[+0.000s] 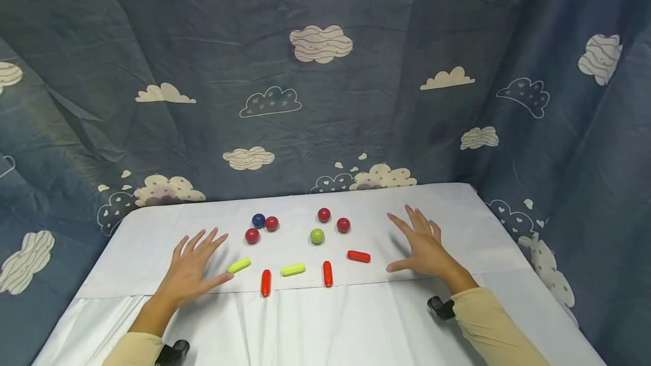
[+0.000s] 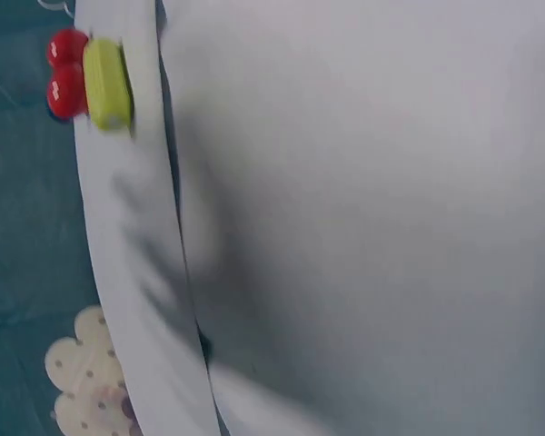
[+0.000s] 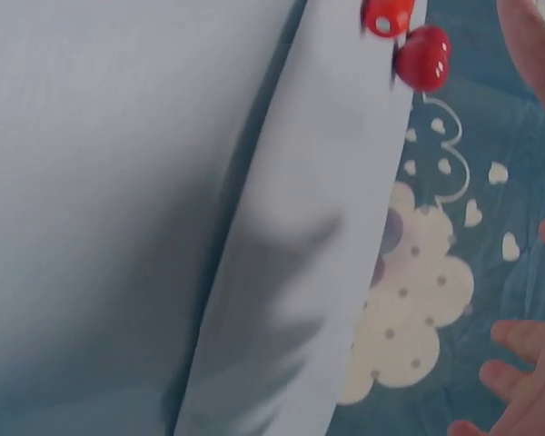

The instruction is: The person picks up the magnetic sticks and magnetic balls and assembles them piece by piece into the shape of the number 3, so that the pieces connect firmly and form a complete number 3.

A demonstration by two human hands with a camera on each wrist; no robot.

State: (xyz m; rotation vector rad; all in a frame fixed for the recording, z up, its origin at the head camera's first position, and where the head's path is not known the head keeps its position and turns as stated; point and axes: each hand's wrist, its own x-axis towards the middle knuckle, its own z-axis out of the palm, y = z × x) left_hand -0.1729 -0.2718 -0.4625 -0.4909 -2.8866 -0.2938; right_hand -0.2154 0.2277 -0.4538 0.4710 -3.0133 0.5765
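Head view: hovering above white-covered bench (image 1: 381,321) with left grip (image 1: 190,269) and right grip (image 1: 424,250), both spreading wide with fingers and thumbs splayed, holding nothing. Seeing first yellow-green rod (image 1: 239,265) lying just beside left grip's thumb; not telling whether touching. Finding second yellow-green rod (image 1: 293,269) lying between left red rod (image 1: 266,283) and middle red rod (image 1: 328,274); spotting right red rod (image 1: 359,256) nearest right grip, apart from its thumb. Farther back, noting blue ball (image 1: 258,220) sitting just beside back-left red ball (image 1: 272,223), with front-left red ball (image 1: 252,235) near; also lime-green ball (image 1: 317,236) lying near back-right red ball (image 1: 324,215) and front-right red ball (image 1: 343,225). Judging rods light, stiff, smooth, hardly fragile, probably rolling sideways if nudged; calling for thumb-and-finger pinch across the middle. Guessing balls slippery, rolling freely; suiting fingertip pinch on opposite sides.
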